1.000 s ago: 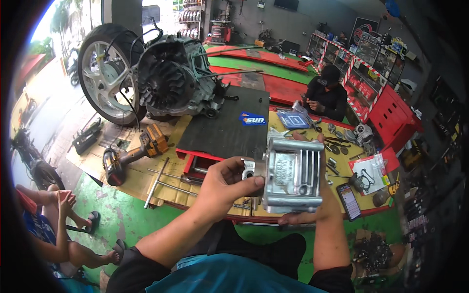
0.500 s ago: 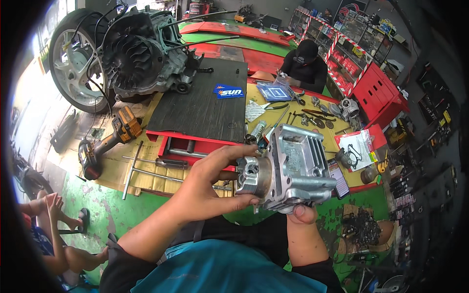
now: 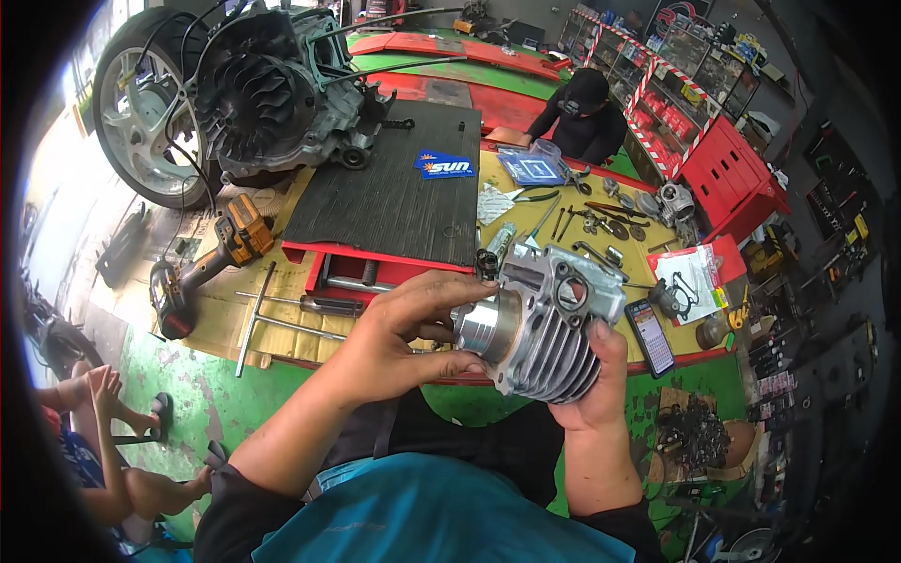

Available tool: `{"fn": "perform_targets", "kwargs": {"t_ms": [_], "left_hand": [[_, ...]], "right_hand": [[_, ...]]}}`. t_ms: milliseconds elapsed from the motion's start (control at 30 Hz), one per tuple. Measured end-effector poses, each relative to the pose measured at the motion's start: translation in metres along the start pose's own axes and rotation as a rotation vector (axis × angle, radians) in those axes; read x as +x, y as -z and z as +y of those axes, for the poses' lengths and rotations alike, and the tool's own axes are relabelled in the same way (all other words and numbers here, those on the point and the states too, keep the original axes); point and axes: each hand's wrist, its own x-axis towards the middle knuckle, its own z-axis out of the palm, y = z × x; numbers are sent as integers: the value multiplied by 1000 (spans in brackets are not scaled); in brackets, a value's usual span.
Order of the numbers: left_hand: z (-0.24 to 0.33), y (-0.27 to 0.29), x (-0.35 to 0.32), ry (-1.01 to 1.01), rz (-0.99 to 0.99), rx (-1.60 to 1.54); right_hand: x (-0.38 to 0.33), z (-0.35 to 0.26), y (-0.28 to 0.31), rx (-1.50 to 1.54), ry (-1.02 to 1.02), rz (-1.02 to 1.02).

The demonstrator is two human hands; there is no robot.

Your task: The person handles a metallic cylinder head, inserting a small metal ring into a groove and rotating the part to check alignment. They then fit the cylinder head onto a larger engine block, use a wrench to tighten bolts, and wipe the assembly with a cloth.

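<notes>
In front of my chest I hold a silver engine cylinder block [image 3: 554, 328] with cooling fins facing down toward me. My right hand [image 3: 601, 375] grips its finned right end, the thumb lying over the fins. A round, shiny metal sleeve juts from the block's left side, with a piston [image 3: 463, 324] at its outer end. My left hand [image 3: 404, 328] is closed round that piston end, thumb below and fingers above; some fingertips are hidden behind it.
Beyond the block lies a yellow-covered bench with hand tools, a phone [image 3: 649, 338] and a gasket packet [image 3: 690, 286]. Left are a cordless impact driver [image 3: 214, 258], a T-handle wrench [image 3: 251, 324] and a large engine [image 3: 272, 103] with a wheel. A co-worker [image 3: 582, 117] sits opposite.
The cylinder block has been rolled over in my hands, so its fins now face me instead of the open cavity. My right thumb has come up onto its side.
</notes>
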Motion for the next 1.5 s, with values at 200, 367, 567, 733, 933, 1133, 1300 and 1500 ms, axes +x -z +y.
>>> {"fn": "perform_targets", "kwargs": {"t_ms": [200, 367, 567, 733, 933, 1133, 1300, 1500], "left_hand": [[6, 4, 1, -34, -89, 28], [-2, 13, 8, -177, -104, 261], [-1, 15, 8, -262, -78, 308], [-2, 22, 13, -316, -119, 362], [2, 23, 14, -295, -127, 368], [1, 19, 17, -227, -147, 315], [-6, 9, 11, -191, 3, 216], [-29, 13, 10, -359, -49, 209]], "right_hand": [[3, -3, -1, 87, -35, 21], [5, 4, -4, 104, 15, 35], [4, 7, -1, 59, 68, -1], [6, 8, -1, 66, 61, -15], [9, 7, 3, 222, -21, -21], [15, 9, -4, 248, -48, 99], [16, 6, -7, 259, -59, 102], [21, 4, 1, 271, -56, 55]]}}
